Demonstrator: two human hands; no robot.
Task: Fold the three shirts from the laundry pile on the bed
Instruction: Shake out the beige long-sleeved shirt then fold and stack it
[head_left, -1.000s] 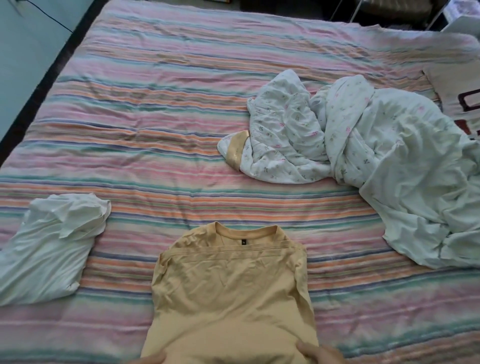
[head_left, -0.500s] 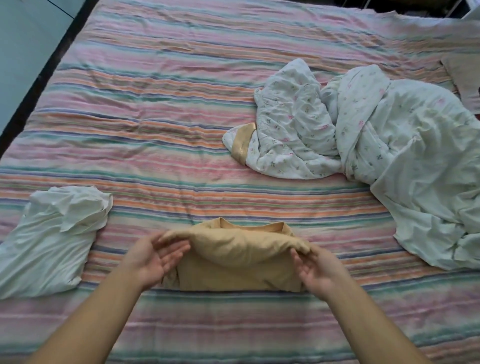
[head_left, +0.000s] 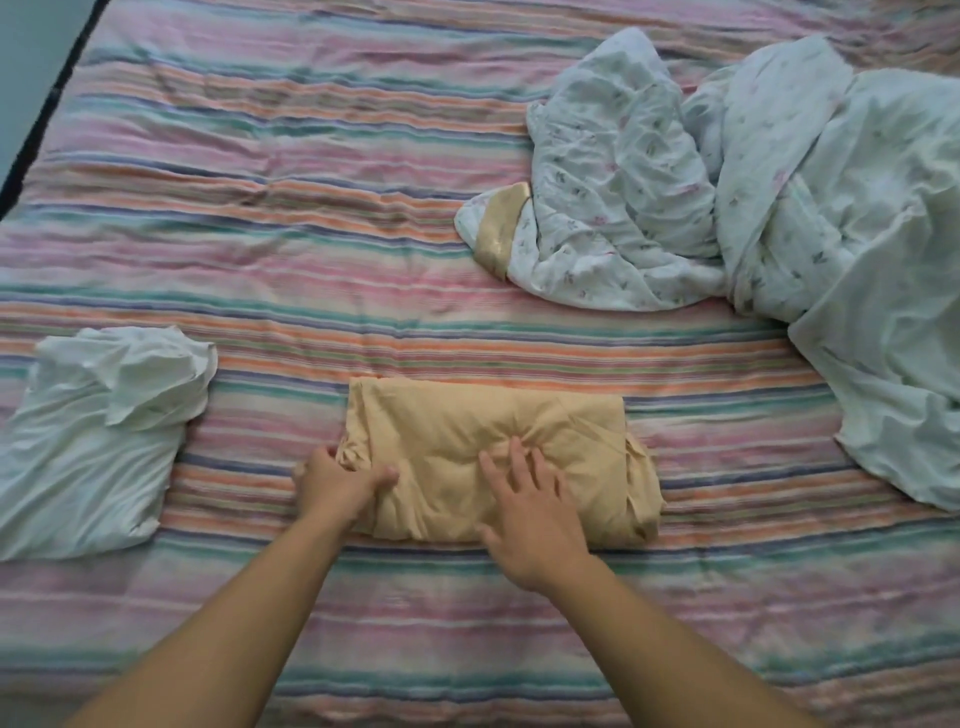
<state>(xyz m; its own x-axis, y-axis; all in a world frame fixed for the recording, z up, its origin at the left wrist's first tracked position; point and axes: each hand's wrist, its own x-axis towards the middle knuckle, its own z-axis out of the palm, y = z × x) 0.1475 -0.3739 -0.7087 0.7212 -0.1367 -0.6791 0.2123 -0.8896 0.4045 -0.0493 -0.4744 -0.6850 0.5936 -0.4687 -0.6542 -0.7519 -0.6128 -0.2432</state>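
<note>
A yellow shirt (head_left: 483, 431) lies folded into a wide rectangle on the striped bed (head_left: 260, 197), in front of me. My left hand (head_left: 337, 480) grips its near left corner, fingers tucked under the cloth. My right hand (head_left: 530, 512) rests flat on top of the fold, fingers spread and pressing down. A white shirt (head_left: 98, 431) lies loosely folded at the left.
A crumpled white floral blanket (head_left: 753, 208) with a gold trim band (head_left: 501, 234) takes up the right side of the bed. The bed's left edge (head_left: 47, 104) runs along the top left corner.
The yellow shirt's lower half was brought up over its top half, making a rectangle. Both hands then came down onto it: left on the corner, right pressing on top.
</note>
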